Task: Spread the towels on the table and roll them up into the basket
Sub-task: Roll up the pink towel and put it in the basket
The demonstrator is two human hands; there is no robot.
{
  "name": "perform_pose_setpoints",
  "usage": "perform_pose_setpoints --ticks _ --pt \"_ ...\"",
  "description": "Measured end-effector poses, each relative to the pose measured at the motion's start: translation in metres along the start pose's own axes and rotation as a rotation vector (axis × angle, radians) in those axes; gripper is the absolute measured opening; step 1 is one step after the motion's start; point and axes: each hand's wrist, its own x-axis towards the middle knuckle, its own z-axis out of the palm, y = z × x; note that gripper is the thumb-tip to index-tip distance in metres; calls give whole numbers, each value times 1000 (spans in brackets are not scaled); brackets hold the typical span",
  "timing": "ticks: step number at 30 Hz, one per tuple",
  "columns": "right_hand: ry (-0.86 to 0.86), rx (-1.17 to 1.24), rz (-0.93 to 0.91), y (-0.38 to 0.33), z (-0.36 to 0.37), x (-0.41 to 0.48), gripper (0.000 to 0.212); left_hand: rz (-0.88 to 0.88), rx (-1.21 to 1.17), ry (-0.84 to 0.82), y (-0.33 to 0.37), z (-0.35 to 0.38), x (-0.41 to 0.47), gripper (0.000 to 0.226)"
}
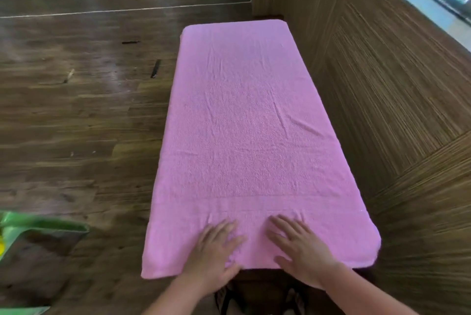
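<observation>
A pink towel (244, 136) lies spread flat lengthwise and covers the whole narrow table, with a few light creases across its middle. My left hand (214, 251) rests palm down on the towel's near end, fingers apart. My right hand (298, 246) lies flat beside it on the same end, fingers spread too. Neither hand grips the cloth. A green basket (43, 225) stands on the floor at the lower left, partly cut off by the frame edge, with something yellow at its left side.
Dark wooden floor (76, 111) stretches to the left of the table. A wood-panelled wall (382, 85) runs close along the table's right side, with a window ledge (433, 4) above it. My sandalled feet (262, 299) show below the table's near edge.
</observation>
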Motion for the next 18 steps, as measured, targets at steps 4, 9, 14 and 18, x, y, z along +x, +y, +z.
perform_pose_setpoints --ticks 4,9,14,18 --pt "-10 28 44 62 -4 -74 81 -119 116 -55 -47 -1 -61 91" --pt "32 70 286 112 -14 -125 85 -352 21 47 -73 -17 -102 80" --pt "172 57 363 128 -20 -137 41 -442 -17 273 -81 -10 -118 30" --pt "183 234 523 136 -26 -138 35 -541 -7 371 -93 -13 -123 12"
